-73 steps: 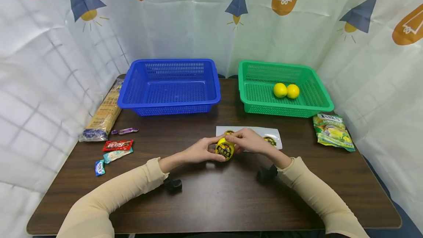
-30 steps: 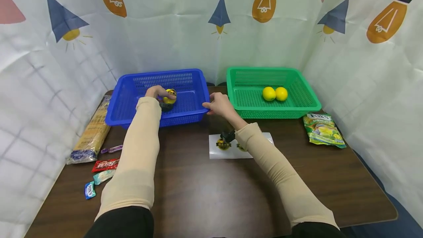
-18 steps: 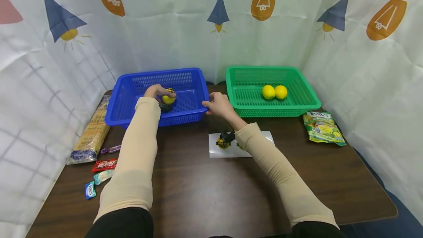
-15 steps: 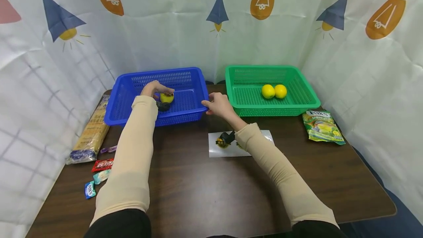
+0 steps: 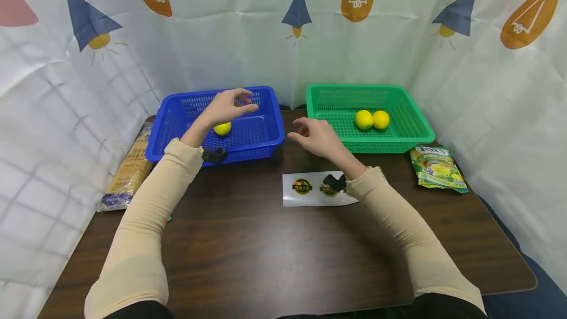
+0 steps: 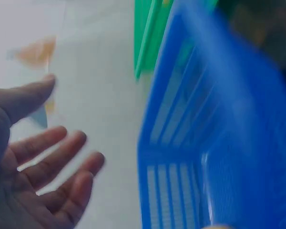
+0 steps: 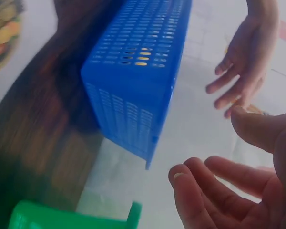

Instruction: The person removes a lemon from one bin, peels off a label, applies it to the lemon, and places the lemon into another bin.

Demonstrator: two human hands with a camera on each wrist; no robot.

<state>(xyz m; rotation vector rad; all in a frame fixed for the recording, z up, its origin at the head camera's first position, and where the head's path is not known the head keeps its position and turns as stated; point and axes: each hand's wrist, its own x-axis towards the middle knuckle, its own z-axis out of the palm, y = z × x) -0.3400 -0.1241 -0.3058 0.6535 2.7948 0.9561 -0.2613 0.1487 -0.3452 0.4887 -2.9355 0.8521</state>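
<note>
A yellow lemon (image 5: 222,128) lies inside the blue basket (image 5: 177,137). My left hand (image 5: 232,104) hovers above it with loose fingers and holds nothing; the left wrist view shows the same open palm (image 6: 43,167) beside the blue basket wall (image 6: 219,143). My right hand (image 5: 312,136) floats over the table between the two baskets, fingers relaxed and empty, seen also in the right wrist view (image 7: 229,186). Two more lemons (image 5: 372,119) sit in the green basket (image 5: 412,134). A white sticker sheet (image 5: 310,188) lies in front of the right wrist.
A long noodle packet (image 5: 128,171) lies along the table's left edge. A green candy bag (image 5: 436,169) rests at the right, near the green basket. Printed curtains close in the back and sides. Dark tabletop (image 5: 283,255) spreads in front.
The left hand carried the stickered lemon from the table centre into the blue basket, let it go and lifted away. The right hand released the blue basket's rim and drew back.
</note>
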